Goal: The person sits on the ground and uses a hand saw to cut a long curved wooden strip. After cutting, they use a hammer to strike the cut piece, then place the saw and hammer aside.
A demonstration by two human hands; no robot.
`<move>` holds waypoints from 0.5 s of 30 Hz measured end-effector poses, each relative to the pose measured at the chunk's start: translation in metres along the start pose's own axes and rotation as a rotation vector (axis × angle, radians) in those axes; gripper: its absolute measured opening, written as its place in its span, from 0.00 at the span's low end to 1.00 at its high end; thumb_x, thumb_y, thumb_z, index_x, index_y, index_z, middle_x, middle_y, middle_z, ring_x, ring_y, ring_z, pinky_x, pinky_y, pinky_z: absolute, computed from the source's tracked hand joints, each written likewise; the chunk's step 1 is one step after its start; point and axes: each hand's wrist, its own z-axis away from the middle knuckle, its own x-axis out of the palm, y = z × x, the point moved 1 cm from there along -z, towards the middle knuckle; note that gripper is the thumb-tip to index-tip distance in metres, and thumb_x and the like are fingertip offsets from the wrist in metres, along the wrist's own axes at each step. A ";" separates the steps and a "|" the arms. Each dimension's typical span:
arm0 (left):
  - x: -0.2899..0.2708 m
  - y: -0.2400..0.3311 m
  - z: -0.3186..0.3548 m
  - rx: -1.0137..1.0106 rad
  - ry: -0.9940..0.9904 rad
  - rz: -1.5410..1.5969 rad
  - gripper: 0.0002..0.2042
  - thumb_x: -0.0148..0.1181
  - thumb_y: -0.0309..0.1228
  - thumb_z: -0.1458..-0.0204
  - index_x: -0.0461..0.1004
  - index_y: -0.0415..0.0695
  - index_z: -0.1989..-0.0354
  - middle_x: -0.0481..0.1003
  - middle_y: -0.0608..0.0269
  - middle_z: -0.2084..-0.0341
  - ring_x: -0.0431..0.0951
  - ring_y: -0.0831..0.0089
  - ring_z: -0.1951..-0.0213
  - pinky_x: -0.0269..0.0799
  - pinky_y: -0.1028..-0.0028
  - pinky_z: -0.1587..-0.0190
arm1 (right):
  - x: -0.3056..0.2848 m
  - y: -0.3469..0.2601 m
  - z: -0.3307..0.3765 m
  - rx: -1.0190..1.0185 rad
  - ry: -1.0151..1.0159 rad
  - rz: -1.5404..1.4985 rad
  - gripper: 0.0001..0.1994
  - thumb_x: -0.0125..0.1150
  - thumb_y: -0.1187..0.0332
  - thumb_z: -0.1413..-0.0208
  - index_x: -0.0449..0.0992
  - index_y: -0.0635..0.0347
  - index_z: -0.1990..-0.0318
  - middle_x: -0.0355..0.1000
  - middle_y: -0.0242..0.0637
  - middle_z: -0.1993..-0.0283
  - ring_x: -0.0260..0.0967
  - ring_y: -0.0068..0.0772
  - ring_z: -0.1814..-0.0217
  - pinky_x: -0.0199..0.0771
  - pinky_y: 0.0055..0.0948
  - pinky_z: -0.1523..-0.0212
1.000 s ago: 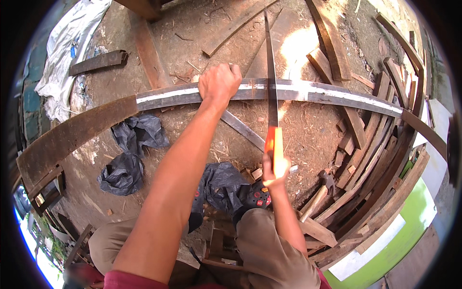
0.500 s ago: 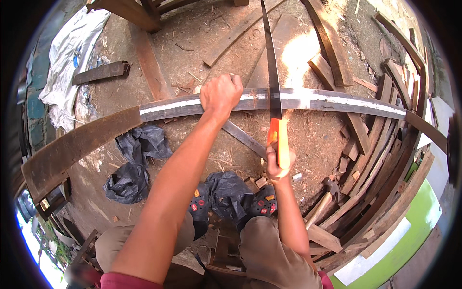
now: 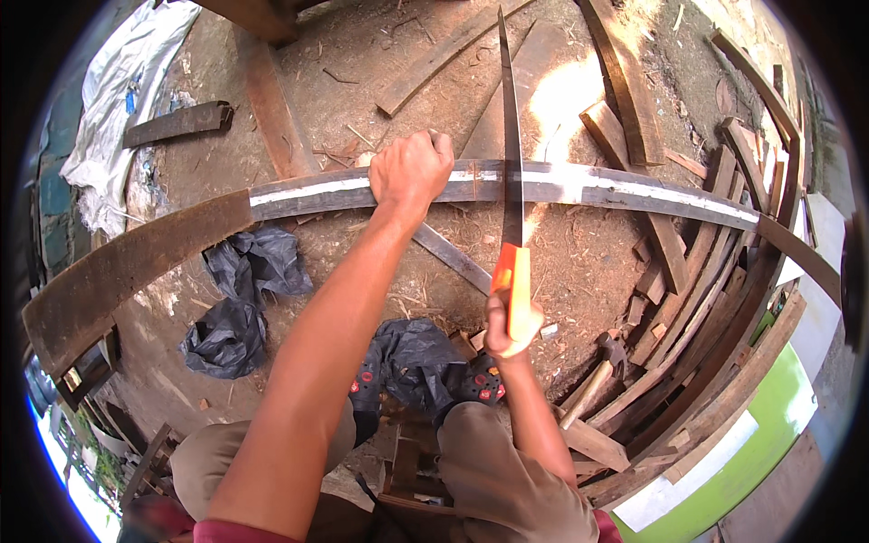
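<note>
A long wooden beam (image 3: 634,192) with a white stripe along it stretches across the view from left to right. My left hand (image 3: 409,172) is closed around this beam, left of its middle. In my right hand (image 3: 512,324) is the orange handle of a handsaw (image 3: 513,172), gripped below the beam. The saw's dark blade crosses the beam a little right of my left hand, its tip pointing to the far side. Whether the teeth have cut into the wood I cannot tell.
A hammer (image 3: 593,385) lies by stacked planks (image 3: 697,335) on the right. Black plastic sheeting (image 3: 226,337) lies on the ground at left and around my shoes (image 3: 477,387). A white sack (image 3: 122,109) is at far left. Loose boards (image 3: 444,59) lie beyond the beam.
The saw and my right hand have drawn back toward me, so the handle is farther below the beam. My left hand keeps its hold on the beam. The whole view has shifted slightly.
</note>
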 end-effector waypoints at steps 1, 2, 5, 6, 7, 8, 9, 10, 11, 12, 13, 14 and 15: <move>0.000 0.002 -0.003 0.011 -0.010 -0.002 0.23 0.48 0.45 0.43 0.83 0.37 0.68 0.80 0.37 0.72 0.82 0.42 0.64 0.75 0.51 0.55 | 0.013 -0.016 -0.007 -0.103 -0.026 0.045 0.03 0.57 0.76 0.53 0.74 0.61 0.77 0.68 0.39 0.83 0.69 0.40 0.84 0.69 0.33 0.79; -0.001 0.001 -0.006 0.014 -0.015 -0.008 0.23 0.48 0.45 0.43 0.83 0.37 0.68 0.80 0.37 0.71 0.82 0.42 0.63 0.75 0.51 0.55 | 0.016 -0.012 -0.006 -0.136 0.022 0.026 0.02 0.58 0.76 0.54 0.74 0.62 0.76 0.68 0.40 0.82 0.70 0.41 0.83 0.70 0.33 0.78; -0.004 -0.006 -0.003 0.000 0.014 -0.020 0.23 0.47 0.45 0.43 0.83 0.37 0.68 0.80 0.37 0.71 0.82 0.42 0.63 0.75 0.51 0.55 | -0.008 -0.005 -0.008 -0.061 -0.068 0.073 0.04 0.56 0.77 0.54 0.72 0.61 0.77 0.66 0.39 0.83 0.66 0.41 0.85 0.66 0.35 0.81; -0.002 -0.005 0.001 0.005 0.004 -0.017 0.23 0.47 0.45 0.43 0.82 0.37 0.68 0.80 0.37 0.71 0.82 0.42 0.63 0.75 0.51 0.55 | -0.015 0.005 0.001 0.023 -0.060 -0.029 0.05 0.55 0.77 0.54 0.70 0.60 0.79 0.64 0.37 0.84 0.64 0.40 0.86 0.64 0.36 0.82; -0.004 -0.007 -0.001 0.012 0.007 -0.018 0.23 0.47 0.45 0.43 0.82 0.37 0.68 0.80 0.37 0.71 0.82 0.42 0.63 0.75 0.51 0.55 | -0.021 0.010 0.016 -0.019 -0.111 -0.033 0.06 0.56 0.76 0.53 0.69 0.60 0.79 0.64 0.37 0.84 0.64 0.40 0.85 0.64 0.36 0.81; -0.005 -0.008 -0.003 0.019 0.010 -0.019 0.23 0.47 0.45 0.43 0.82 0.37 0.68 0.80 0.37 0.71 0.82 0.41 0.63 0.75 0.51 0.55 | -0.031 0.007 0.043 -0.060 -0.163 -0.037 0.07 0.56 0.75 0.52 0.69 0.60 0.80 0.63 0.37 0.84 0.65 0.40 0.85 0.65 0.35 0.81; -0.004 -0.012 -0.004 0.017 0.003 -0.018 0.23 0.47 0.45 0.43 0.82 0.36 0.68 0.80 0.37 0.71 0.82 0.41 0.63 0.75 0.50 0.55 | -0.041 -0.001 0.078 0.172 -0.166 -0.141 0.08 0.55 0.73 0.52 0.69 0.60 0.80 0.64 0.36 0.84 0.66 0.37 0.84 0.67 0.34 0.80; -0.004 -0.014 -0.007 0.007 0.030 -0.026 0.23 0.47 0.45 0.43 0.83 0.37 0.68 0.80 0.38 0.72 0.82 0.43 0.64 0.75 0.52 0.57 | -0.054 0.001 0.111 -0.033 -0.173 -0.010 0.07 0.54 0.72 0.52 0.70 0.62 0.80 0.65 0.35 0.83 0.67 0.35 0.83 0.69 0.33 0.78; 0.001 0.000 -0.008 0.049 0.045 -0.020 0.23 0.46 0.44 0.42 0.83 0.37 0.68 0.80 0.39 0.73 0.83 0.45 0.66 0.76 0.53 0.58 | -0.065 0.006 0.154 0.019 -0.109 0.003 0.07 0.53 0.73 0.53 0.70 0.62 0.80 0.66 0.36 0.83 0.68 0.35 0.83 0.70 0.34 0.77; 0.004 -0.001 -0.004 0.050 0.055 -0.030 0.23 0.46 0.44 0.42 0.83 0.38 0.68 0.81 0.41 0.74 0.83 0.47 0.67 0.77 0.55 0.59 | -0.068 0.000 0.172 0.084 -0.082 -0.003 0.06 0.52 0.74 0.54 0.70 0.63 0.80 0.67 0.37 0.82 0.68 0.35 0.83 0.71 0.34 0.76; 0.005 -0.003 -0.003 0.031 0.028 0.033 0.23 0.46 0.44 0.43 0.82 0.36 0.68 0.80 0.37 0.72 0.82 0.41 0.64 0.75 0.50 0.56 | -0.072 0.008 0.178 0.089 -0.105 -0.005 0.06 0.53 0.74 0.54 0.70 0.64 0.80 0.67 0.37 0.82 0.68 0.36 0.83 0.71 0.34 0.76; 0.002 -0.007 -0.003 0.015 0.037 0.015 0.23 0.46 0.44 0.43 0.82 0.36 0.68 0.80 0.37 0.72 0.82 0.41 0.65 0.75 0.50 0.56 | -0.074 0.000 0.157 0.072 -0.145 -0.021 0.06 0.53 0.75 0.54 0.70 0.65 0.79 0.67 0.38 0.82 0.68 0.37 0.83 0.72 0.34 0.75; 0.002 -0.013 -0.003 -0.001 0.047 -0.002 0.23 0.46 0.44 0.43 0.82 0.37 0.68 0.80 0.37 0.72 0.82 0.41 0.65 0.75 0.50 0.56 | -0.073 -0.008 0.137 0.054 -0.185 -0.037 0.06 0.53 0.76 0.53 0.70 0.66 0.79 0.67 0.39 0.82 0.68 0.38 0.83 0.72 0.34 0.75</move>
